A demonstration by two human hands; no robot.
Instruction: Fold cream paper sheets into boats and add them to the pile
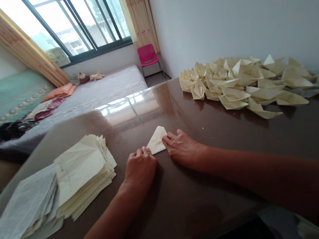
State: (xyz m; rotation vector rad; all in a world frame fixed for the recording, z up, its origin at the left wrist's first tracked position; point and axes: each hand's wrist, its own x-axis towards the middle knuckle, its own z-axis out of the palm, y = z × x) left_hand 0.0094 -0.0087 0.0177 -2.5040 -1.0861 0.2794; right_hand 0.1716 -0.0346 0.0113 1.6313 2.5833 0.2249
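A small folded sheet of paper, cream-coloured and with slanted edges at the top, lies on the brown table in front of me. My left hand is closed at its lower left corner, with the fingers curled and the thumb hidden. At the right edge, my right hand presses and grips the paper with its fingertips, the fingers bent together. Both forearms rest low over the table. To the left of my left hand lies a thick stack of cream paper sheets, the top one creased.
Greyish printed sheets lie left of the cream stack. A heap of folded paper boats covers the table's far right, against the wall. Beyond the glossy table are a bed and a pink chair.
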